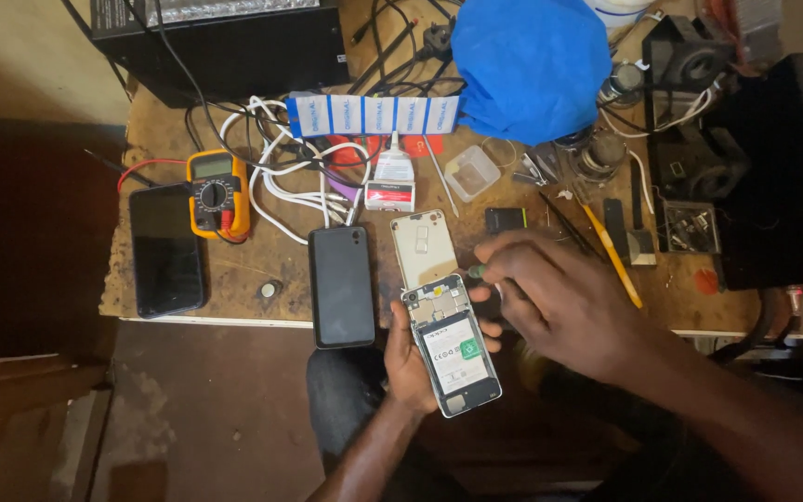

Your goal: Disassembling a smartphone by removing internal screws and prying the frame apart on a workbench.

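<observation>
Left hand [411, 358] gripped the opened phone [451, 344] from underneath, just off the bench [234, 279] edge. Right hand [559, 302] pinched a small green-tipped tool [478, 271] at the phone's top w/ fingers curled; back cover [423, 246] lay on bench just beside.

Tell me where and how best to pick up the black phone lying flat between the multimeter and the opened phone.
Probably grip the black phone across its two long edges, coming from above near the desk's front edge: it lies flat and its near end reaches that edge, while white cables crowd its far end.
</observation>
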